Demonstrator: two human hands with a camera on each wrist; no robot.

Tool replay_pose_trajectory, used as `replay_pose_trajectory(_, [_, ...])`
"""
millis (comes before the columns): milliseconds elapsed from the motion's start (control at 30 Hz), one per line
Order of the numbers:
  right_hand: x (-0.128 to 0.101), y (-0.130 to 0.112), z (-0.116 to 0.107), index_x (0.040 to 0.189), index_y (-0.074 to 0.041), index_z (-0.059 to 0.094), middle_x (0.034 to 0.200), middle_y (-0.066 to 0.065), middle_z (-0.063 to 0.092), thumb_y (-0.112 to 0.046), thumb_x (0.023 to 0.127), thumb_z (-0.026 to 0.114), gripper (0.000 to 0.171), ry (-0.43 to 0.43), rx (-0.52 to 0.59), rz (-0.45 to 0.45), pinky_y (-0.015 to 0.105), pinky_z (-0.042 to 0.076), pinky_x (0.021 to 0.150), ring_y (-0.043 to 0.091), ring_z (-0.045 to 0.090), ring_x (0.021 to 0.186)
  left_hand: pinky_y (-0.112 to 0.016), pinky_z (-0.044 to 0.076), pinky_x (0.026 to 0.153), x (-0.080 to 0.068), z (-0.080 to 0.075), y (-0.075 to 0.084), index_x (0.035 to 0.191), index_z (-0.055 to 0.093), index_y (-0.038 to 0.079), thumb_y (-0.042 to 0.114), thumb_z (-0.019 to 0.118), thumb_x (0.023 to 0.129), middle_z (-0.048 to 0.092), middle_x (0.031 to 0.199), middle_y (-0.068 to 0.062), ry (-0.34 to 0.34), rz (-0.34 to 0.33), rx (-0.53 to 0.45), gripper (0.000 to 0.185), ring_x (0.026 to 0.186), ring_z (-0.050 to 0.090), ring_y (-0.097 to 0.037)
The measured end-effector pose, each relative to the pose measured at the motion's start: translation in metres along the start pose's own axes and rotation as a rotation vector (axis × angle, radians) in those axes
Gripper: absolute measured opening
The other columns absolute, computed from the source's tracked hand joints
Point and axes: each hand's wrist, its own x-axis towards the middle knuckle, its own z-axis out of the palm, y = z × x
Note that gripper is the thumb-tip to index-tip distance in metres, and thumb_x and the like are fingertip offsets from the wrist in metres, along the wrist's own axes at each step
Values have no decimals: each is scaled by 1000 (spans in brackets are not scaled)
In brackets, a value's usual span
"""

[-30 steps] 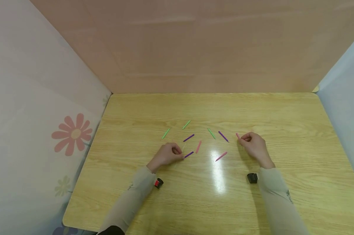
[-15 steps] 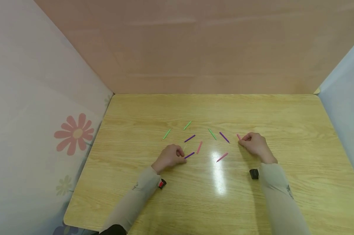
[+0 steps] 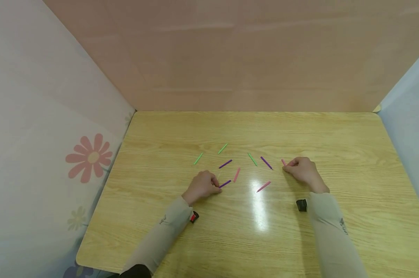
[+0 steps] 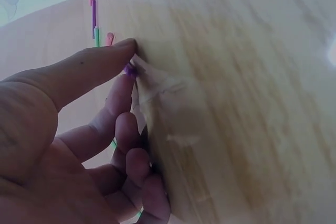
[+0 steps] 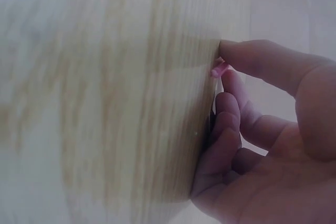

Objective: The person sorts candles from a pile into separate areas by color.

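In the head view my left hand (image 3: 203, 186) is low over the table, its thumb and forefinger pinching the near end of a short purple stick (image 3: 225, 183). The left wrist view shows that purple stick (image 4: 130, 70) end-on between thumb and fingertip, the other fingers curled near the wood. At the right, my right hand (image 3: 304, 170) pinches a short pink stick (image 3: 283, 162) by its near end. Seen from the right wrist, the end of this pink stick (image 5: 219, 70) pokes out between thumb and forefinger. A pale yellow stick (image 3: 219, 173) lies just beyond the left fingers.
More thin sticks lie scattered on the wooden table (image 3: 352, 154): green ones (image 3: 198, 158), purple ones (image 3: 266, 163) and pink ones (image 3: 263, 187). A brown panel (image 3: 251, 58) rises behind the table, and a flowered panel (image 3: 32, 116) stands along its left side.
The whole scene shifts slightly right in the head view. Both hands keep their places at the purple and pink sticks, with only slight finger movement.
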Motion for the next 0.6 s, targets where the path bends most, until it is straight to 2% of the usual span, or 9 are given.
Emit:
replay_pose_trajectory(233, [0,0,0,95,5,65,93,19,66,-28,91,62,33,6,-1,0,36,43,71,31,58,85,-27,44,67,2,-1,3,75,75,14,24,78,78,68,80,4,-36,-38,6,11,73,55,-11])
replay_pose_trajectory(467, [0,-1,0,95,5,65,95,21,66,-27,90,62,33,4,4,2,42,45,75,33,59,88,-27,44,64,0,-3,8,75,75,12,21,78,76,69,81,2,-37,-48,20,9,72,55,-12])
replay_pose_trajectory(600, [1,-1,-1,95,5,65,95,20,66,-28,90,62,33,1,5,5,42,44,75,32,58,87,-31,45,68,2,-3,8,73,75,13,19,77,75,69,79,3,-32,-43,43,7,72,55,-12])
